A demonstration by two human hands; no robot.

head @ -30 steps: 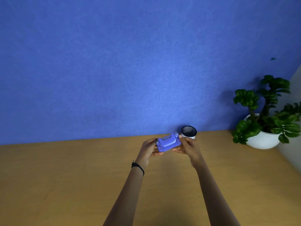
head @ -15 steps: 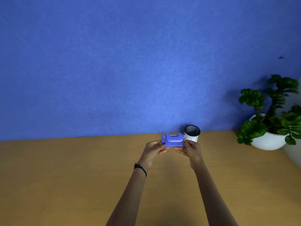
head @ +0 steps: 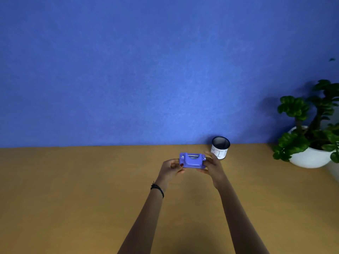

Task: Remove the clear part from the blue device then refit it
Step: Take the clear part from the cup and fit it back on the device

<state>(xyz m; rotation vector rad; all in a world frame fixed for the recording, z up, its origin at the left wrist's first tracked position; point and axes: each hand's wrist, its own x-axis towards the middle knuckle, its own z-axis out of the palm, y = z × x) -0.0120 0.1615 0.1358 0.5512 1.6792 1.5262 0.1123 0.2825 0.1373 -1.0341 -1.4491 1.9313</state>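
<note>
The blue device (head: 192,160), a small boxy plastic piece with a metal bar and two rivets along its top, is held level above the wooden table (head: 73,198). My left hand (head: 169,170) grips its left end with thumb and fingers. My right hand (head: 212,166) grips its right end. The clear part cannot be made out; it may lie under the device, hidden from this angle.
A mesh pen cup (head: 220,147) with a white label stands just behind my right hand by the blue wall. A potted green plant (head: 310,136) in a white bowl sits at the far right. A black band circles my left wrist (head: 157,189).
The device has turned from tilted to level in both hands, its top edge with the metal bar facing up. The view has shifted slightly, so the cup and plant sit further right.
</note>
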